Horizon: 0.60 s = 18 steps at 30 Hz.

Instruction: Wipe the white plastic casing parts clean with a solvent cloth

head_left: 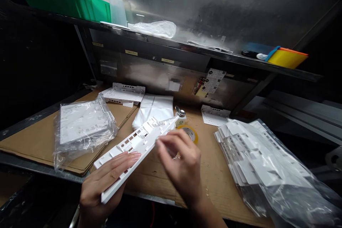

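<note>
A long white plastic housing (148, 139) with rows of slots and clips lies tilted across my left hand (107, 181). The fingers of that hand press on its upper face, and the thumb side is hidden beneath. My right hand (183, 164) is beside the housing's right edge, its thumb and index fingertips brought together in a pinch. Whatever may be between those fingertips is too small or blurred to make out. Just beyond my right hand are a roll of yellow tape (196, 138) and a small pump-top bottle (181, 114).
Bagged white parts (84, 123) rest on cardboard (29, 139) at left; a larger bagged stack (256, 153) is at right. Clear bags (157, 108) and more housings (128, 93) sit behind. Overhead, a shelf (160, 44) carries a green bin (66, 5) and squeeze bottle (118, 7).
</note>
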Each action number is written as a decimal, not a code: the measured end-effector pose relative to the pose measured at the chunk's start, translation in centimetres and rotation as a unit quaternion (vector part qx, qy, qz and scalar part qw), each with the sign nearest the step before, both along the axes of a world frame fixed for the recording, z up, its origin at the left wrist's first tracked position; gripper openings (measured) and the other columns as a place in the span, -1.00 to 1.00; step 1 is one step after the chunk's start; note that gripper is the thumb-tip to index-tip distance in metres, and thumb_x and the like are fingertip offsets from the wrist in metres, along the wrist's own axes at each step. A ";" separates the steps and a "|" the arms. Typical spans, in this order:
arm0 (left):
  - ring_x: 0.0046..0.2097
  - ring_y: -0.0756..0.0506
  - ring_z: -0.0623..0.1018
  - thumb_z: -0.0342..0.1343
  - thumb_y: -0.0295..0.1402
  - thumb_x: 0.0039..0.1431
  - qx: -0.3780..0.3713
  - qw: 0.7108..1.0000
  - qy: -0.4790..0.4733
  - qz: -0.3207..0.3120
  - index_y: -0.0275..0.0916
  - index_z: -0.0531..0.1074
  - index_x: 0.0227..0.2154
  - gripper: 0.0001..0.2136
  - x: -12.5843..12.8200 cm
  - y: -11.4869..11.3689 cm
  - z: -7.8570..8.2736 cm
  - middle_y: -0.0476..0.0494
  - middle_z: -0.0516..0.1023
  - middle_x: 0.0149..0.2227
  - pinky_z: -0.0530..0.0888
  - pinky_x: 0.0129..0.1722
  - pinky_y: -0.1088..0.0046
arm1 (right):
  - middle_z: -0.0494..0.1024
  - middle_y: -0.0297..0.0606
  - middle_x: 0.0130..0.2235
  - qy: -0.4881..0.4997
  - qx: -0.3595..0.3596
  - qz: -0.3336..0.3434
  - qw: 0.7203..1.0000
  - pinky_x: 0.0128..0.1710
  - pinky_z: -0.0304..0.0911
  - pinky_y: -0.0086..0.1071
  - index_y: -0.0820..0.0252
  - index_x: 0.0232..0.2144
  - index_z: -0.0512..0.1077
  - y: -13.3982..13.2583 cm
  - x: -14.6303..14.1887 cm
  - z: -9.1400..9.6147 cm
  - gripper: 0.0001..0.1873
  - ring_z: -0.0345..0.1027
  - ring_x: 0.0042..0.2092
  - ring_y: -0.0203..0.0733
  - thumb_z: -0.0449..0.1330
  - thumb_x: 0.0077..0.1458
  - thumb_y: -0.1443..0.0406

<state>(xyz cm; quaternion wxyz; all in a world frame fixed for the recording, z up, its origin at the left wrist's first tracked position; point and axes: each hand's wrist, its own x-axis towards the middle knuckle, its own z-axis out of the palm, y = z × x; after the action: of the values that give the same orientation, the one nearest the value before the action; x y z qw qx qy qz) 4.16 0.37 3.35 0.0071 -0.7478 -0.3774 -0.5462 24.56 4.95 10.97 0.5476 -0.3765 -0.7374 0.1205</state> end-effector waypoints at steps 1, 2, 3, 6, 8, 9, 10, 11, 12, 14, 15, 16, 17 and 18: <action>0.12 -0.14 0.59 0.12 -0.75 0.16 0.000 1.000 0.009 -0.001 -0.18 0.44 0.21 -0.41 -0.1 0.1 0.0 -0.08 0.61 0.14 0.49 0.21 0.30 | 0.58 -0.22 -0.27 -0.006 0.006 0.028 1.000 -0.25 0.40 -0.35 0.19 -0.23 0.57 -0.6 -0.4 -0.1 -0.90 0.46 -0.24 -0.21 0.27 0.20 0.42; 0.13 -0.14 0.59 0.10 -0.75 0.17 0.001 1.000 0.020 -0.003 -0.19 0.44 0.22 -0.42 -0.2 0.2 -0.1 -0.09 0.60 0.14 0.48 0.22 0.30 | 0.58 -0.22 -0.27 -0.010 0.012 0.053 0.998 -0.26 0.40 -0.36 0.20 -0.22 0.57 -1.1 -0.8 -0.3 -0.89 0.46 -0.25 -0.21 0.27 0.20 0.43; 0.13 -0.14 0.59 0.09 -0.75 0.18 0.003 1.000 0.027 -0.004 -0.19 0.44 0.22 -0.43 -0.3 0.3 -0.1 -0.09 0.60 0.14 0.48 0.22 0.29 | 0.58 -0.22 -0.27 -0.011 0.019 0.067 0.997 -0.26 0.40 -0.36 0.22 -0.21 0.57 -1.4 -1.1 -0.4 -0.88 0.46 -0.25 -0.21 0.27 0.19 0.43; 0.09 -0.14 0.61 0.14 -0.76 0.15 0.007 1.000 0.007 -0.011 -0.20 0.48 0.17 -0.44 -0.3 0.2 -0.1 -0.09 0.63 0.10 0.51 0.18 0.31 | 0.58 -0.23 -0.27 0.007 0.012 0.038 0.999 -0.27 0.40 -0.38 0.22 -0.24 0.59 -0.3 -0.5 -0.6 -0.91 0.47 -0.26 -0.24 0.28 0.21 0.41; 0.06 -0.14 0.63 0.18 -0.76 0.13 -0.005 1.000 -0.023 -0.018 -0.18 0.52 0.13 -0.46 -0.1 -0.1 0.1 -0.06 0.65 0.07 0.53 0.15 0.32 | 0.59 -0.25 -0.26 0.019 0.006 -0.036 0.999 -0.24 0.40 -0.37 0.19 -0.26 0.60 1.7 1.5 -0.7 -0.91 0.48 -0.24 -0.24 0.27 0.23 0.39; 0.04 -0.13 0.65 0.20 -0.73 0.14 -0.018 0.999 -0.041 -0.019 -0.15 0.54 0.10 -0.49 0.1 -0.3 0.4 -0.03 0.67 0.06 0.54 0.14 0.34 | 0.59 -0.25 -0.26 0.031 0.014 -0.089 0.995 -0.23 0.40 -0.36 0.18 -0.28 0.60 2.8 2.8 -0.8 -0.91 0.48 -0.23 -0.23 0.27 0.23 0.37; 0.02 -0.11 0.66 0.22 -0.69 0.16 -0.038 0.997 -0.064 -0.016 -0.11 0.56 0.06 -0.54 0.3 -0.4 0.7 0.01 0.68 0.03 0.54 0.13 0.39 | 0.59 -0.26 -0.27 0.044 0.026 -0.145 0.988 -0.21 0.39 -0.34 0.17 -0.29 0.61 3.8 4.2 -0.8 -0.92 0.49 -0.22 -0.22 0.29 0.23 0.34; -0.01 -0.08 0.67 0.25 -0.62 0.18 -0.066 0.993 -0.093 -0.009 -0.07 0.59 0.02 -0.59 0.5 -0.5 1.1 0.06 0.70 -0.01 0.55 0.11 0.45 | 0.60 -0.26 -0.27 0.062 0.040 -0.200 0.977 -0.19 0.38 -0.32 0.18 -0.30 0.61 4.6 5.6 -0.8 -0.92 0.49 -0.22 -0.20 0.31 0.22 0.31; -0.04 -0.05 0.68 0.27 -0.54 0.21 -0.097 0.987 -0.127 -0.001 -0.02 0.61 -0.02 -0.66 0.6 -0.6 1.5 0.11 0.71 -0.04 0.55 0.07 0.53 | 0.60 -0.25 -0.28 0.087 0.050 -0.250 0.963 -0.19 0.38 -0.30 0.18 -0.32 0.61 5.0 6.9 -0.8 -0.90 0.48 -0.21 -0.19 0.33 0.20 0.26; -0.09 0.00 0.69 0.31 -0.41 0.21 -0.155 0.970 -0.186 0.012 0.08 0.64 -0.10 -0.75 0.8 -0.5 2.2 0.18 0.73 -0.11 0.55 -0.01 0.65 | 0.59 -0.25 -0.29 0.158 0.043 -0.304 0.939 -0.26 0.36 -0.30 0.19 -0.32 0.61 4.8 8.6 -0.7 -0.81 0.47 -0.23 -0.17 0.37 0.16 0.17; -0.12 0.00 0.69 0.33 -0.38 0.19 -0.177 0.963 -0.202 0.009 0.12 0.66 -0.13 -0.76 0.8 -0.4 2.4 0.19 0.73 -0.14 0.56 -0.05 0.67 | 0.59 -0.25 -0.30 0.195 0.025 -0.304 0.932 -0.31 0.36 -0.32 0.19 -0.30 0.60 4.2 9.0 -0.6 -0.77 0.47 -0.26 -0.18 0.38 0.14 0.13; -0.14 -0.01 0.70 0.35 -0.37 0.17 -0.193 0.957 -0.215 0.007 0.14 0.67 -0.15 -0.77 0.8 -0.2 2.5 0.19 0.74 -0.16 0.57 -0.08 0.67 | 0.58 -0.27 -0.33 0.228 0.000 -0.288 0.930 -0.37 0.35 -0.35 0.19 -0.28 0.59 3.5 9.0 -0.5 -0.74 0.47 -0.30 -0.20 0.38 0.14 0.11; -0.16 -0.03 0.70 0.37 -0.37 0.14 -0.206 0.951 -0.230 0.006 0.14 0.68 -0.18 -0.77 0.9 -0.1 2.5 0.17 0.74 -0.19 0.59 -0.10 0.65 | 0.57 -0.30 -0.37 0.252 -0.027 -0.260 0.932 -0.42 0.33 -0.38 0.18 -0.24 0.58 2.6 8.8 -0.3 -0.72 0.46 -0.35 -0.23 0.38 0.14 0.10; -0.18 -0.05 0.71 0.39 -0.36 0.11 -0.219 0.944 -0.247 0.007 0.13 0.69 -0.21 -0.78 0.9 0.1 2.5 0.14 0.74 -0.21 0.60 -0.12 0.63 | 0.57 -0.33 -0.39 0.262 -0.054 -0.221 0.938 -0.46 0.33 -0.41 0.17 -0.20 0.56 1.7 8.4 -0.1 -0.72 0.45 -0.40 -0.26 0.37 0.16 0.10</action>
<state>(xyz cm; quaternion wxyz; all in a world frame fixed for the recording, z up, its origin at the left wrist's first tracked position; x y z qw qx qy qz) 5.04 0.42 5.82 -0.2472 -0.5697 -0.4827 -0.6175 32.96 6.62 10.88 0.7132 -0.5143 -0.4579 0.1307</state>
